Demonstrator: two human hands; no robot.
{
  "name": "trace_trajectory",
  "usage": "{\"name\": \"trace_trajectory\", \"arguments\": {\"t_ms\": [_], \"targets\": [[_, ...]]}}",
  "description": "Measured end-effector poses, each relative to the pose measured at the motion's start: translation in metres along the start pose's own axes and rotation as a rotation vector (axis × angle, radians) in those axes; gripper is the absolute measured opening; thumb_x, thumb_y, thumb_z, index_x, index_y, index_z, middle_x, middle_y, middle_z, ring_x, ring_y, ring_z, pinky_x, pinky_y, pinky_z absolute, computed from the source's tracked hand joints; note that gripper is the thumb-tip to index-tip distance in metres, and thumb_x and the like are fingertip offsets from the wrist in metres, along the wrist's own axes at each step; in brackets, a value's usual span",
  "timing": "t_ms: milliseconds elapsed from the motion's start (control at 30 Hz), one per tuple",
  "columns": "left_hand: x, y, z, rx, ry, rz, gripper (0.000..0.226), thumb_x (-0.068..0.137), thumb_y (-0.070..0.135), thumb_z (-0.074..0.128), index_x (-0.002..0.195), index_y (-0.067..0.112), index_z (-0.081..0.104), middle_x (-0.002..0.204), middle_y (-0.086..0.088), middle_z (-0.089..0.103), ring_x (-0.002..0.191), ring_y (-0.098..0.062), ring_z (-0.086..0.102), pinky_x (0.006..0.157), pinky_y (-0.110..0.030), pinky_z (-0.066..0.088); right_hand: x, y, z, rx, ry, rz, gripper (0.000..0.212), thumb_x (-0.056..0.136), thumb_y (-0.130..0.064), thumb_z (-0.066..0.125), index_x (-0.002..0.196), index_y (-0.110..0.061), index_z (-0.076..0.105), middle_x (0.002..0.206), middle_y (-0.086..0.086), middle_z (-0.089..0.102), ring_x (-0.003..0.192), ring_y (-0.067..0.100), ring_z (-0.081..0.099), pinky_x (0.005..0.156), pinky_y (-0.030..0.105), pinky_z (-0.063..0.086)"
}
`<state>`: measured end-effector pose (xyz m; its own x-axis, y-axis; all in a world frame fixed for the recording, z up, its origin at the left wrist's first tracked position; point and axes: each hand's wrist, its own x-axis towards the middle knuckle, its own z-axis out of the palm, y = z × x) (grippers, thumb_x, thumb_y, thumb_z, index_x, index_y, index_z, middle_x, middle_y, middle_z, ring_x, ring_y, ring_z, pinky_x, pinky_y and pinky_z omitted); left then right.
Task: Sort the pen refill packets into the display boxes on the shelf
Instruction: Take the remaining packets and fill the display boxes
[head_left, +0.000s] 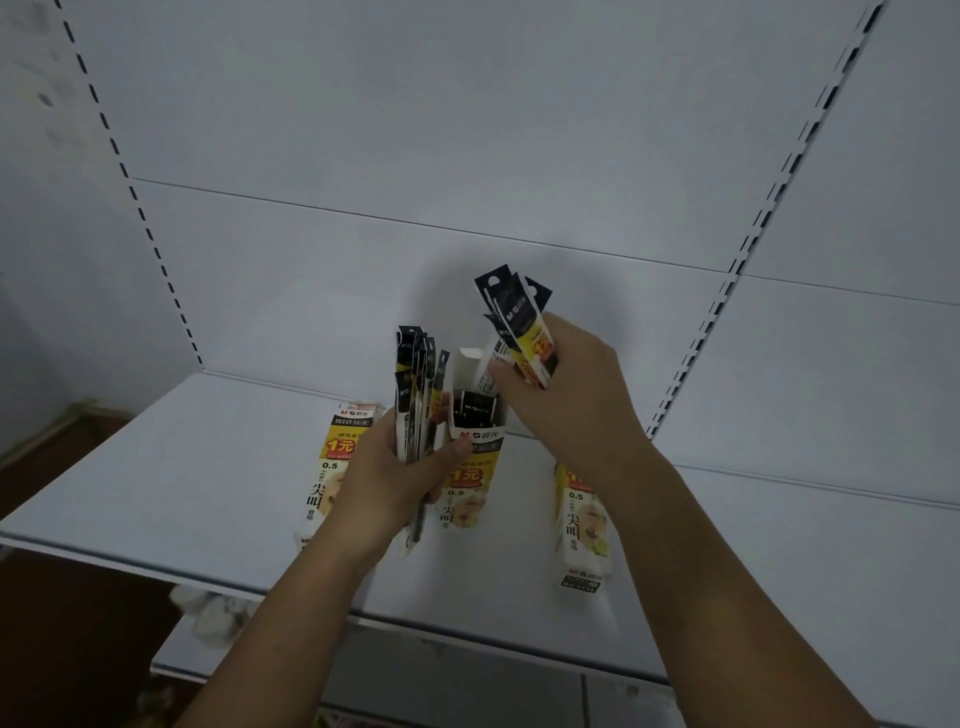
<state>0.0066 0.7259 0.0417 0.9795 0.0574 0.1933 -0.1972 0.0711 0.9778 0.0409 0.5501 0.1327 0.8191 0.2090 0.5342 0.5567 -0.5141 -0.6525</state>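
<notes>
Three white-and-yellow display boxes stand on the white shelf (156, 499). The middle box (470, 467) is open at the top with black packets inside. My left hand (395, 478) grips a bundle of black refill packets (415, 395) upright, and its thumb presses the front of the middle box. My right hand (566, 395) holds a few black-and-yellow packets (522, 327) just above and right of the open box. The left box (332, 467) is partly hidden behind my left hand. The right box (584, 525) stands below my right wrist.
The shelf's back panel (467, 156) is white, with slotted uprights (769, 208) on both sides. A lower shelf (467, 649) shows beneath. Something pale and crumpled (213, 613) lies under the shelf's left front edge. Brown floor is at the far left.
</notes>
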Motion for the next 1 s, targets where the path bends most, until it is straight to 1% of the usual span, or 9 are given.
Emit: {"name": "trace_trajectory", "arguments": {"t_ms": [67,200,333,467,633,700,800,900,1000], "targets": [[0.0,0.002,0.0,-0.005,-0.002,-0.007,0.015,0.093,0.01,0.075,0.104,0.02,0.071,0.07,0.009,0.071,0.058,-0.006,0.06,0.057,-0.032,0.047,0.003,-0.002,-0.003,-0.022,-0.019,0.024,0.043,0.093,-0.017,0.074,0.067,-0.034,0.042,0.06,-0.023,0.053,0.05,0.003,0.046,0.05,0.01,0.035],[-0.002,0.001,-0.001,0.003,-0.021,-0.02,0.016,0.092,0.009,0.076,0.106,0.016,0.071,0.071,0.009,0.071,0.058,-0.006,0.06,0.057,-0.032,0.047,0.009,-0.005,-0.014,0.023,-0.016,0.027,0.046,0.093,-0.016,0.072,0.064,-0.033,0.04,0.055,-0.018,0.048,0.049,0.003,0.041,0.051,0.011,0.033],[-0.001,0.001,0.0,-0.01,-0.016,-0.024,0.015,0.093,0.007,0.074,0.107,0.013,0.07,0.072,0.009,0.072,0.06,-0.004,0.063,0.057,-0.023,0.05,0.01,-0.008,-0.009,-0.078,-0.076,0.002,0.035,0.092,-0.016,0.071,0.069,-0.028,0.047,0.06,-0.011,0.052,0.051,0.005,0.047,0.05,0.012,0.037],[-0.002,0.0,-0.002,0.01,-0.015,-0.02,0.014,0.093,0.01,0.075,0.105,0.015,0.072,0.073,0.008,0.072,0.059,-0.007,0.061,0.056,-0.028,0.049,0.011,-0.01,-0.006,-0.142,-0.07,-0.026,0.032,0.092,-0.016,0.07,0.072,-0.027,0.048,0.064,-0.008,0.053,0.055,0.003,0.051,0.051,0.012,0.041],[-0.002,0.002,0.001,0.011,-0.015,-0.016,0.017,0.093,0.009,0.075,0.099,0.025,0.071,0.068,0.009,0.07,0.057,-0.008,0.059,0.055,-0.031,0.047,0.012,-0.014,-0.011,-0.107,0.077,-0.051,0.029,0.09,-0.017,0.072,0.073,-0.024,0.05,0.062,-0.008,0.051,0.056,0.005,0.05,0.053,0.011,0.04],[-0.001,0.002,0.0,0.012,-0.022,-0.014,0.016,0.093,0.01,0.075,0.102,0.022,0.071,0.068,0.007,0.07,0.058,-0.009,0.058,0.055,-0.032,0.047,0.011,-0.012,-0.007,-0.114,0.044,-0.044,0.032,0.088,-0.015,0.073,0.07,-0.025,0.049,0.061,-0.007,0.051,0.055,0.006,0.048,0.052,0.012,0.039],[0.0,0.003,0.001,0.026,-0.032,-0.02,0.016,0.093,0.009,0.075,0.106,0.017,0.07,0.068,0.009,0.071,0.058,-0.006,0.062,0.055,-0.028,0.049,0.008,-0.005,-0.002,-0.105,-0.006,0.0,0.034,0.086,-0.014,0.074,0.069,-0.029,0.048,0.063,-0.007,0.052,0.055,0.005,0.048,0.05,0.012,0.038],[0.001,0.001,0.0,0.033,-0.032,-0.025,0.017,0.093,0.01,0.075,0.108,0.015,0.07,0.07,0.009,0.071,0.059,-0.006,0.064,0.056,-0.029,0.05,0.005,-0.004,-0.002,-0.088,-0.003,0.023,0.034,0.086,-0.014,0.073,0.072,-0.028,0.045,0.065,-0.008,0.05,0.055,0.003,0.046,0.05,0.011,0.037],[0.002,0.0,-0.001,0.024,-0.017,-0.029,0.015,0.092,0.013,0.076,0.105,0.019,0.07,0.07,0.008,0.071,0.058,-0.009,0.061,0.058,-0.033,0.05,0.005,-0.006,-0.004,-0.061,0.062,0.018,0.038,0.09,-0.014,0.071,0.071,-0.03,0.042,0.063,-0.008,0.046,0.053,0.002,0.044,0.051,0.01,0.037]]}}
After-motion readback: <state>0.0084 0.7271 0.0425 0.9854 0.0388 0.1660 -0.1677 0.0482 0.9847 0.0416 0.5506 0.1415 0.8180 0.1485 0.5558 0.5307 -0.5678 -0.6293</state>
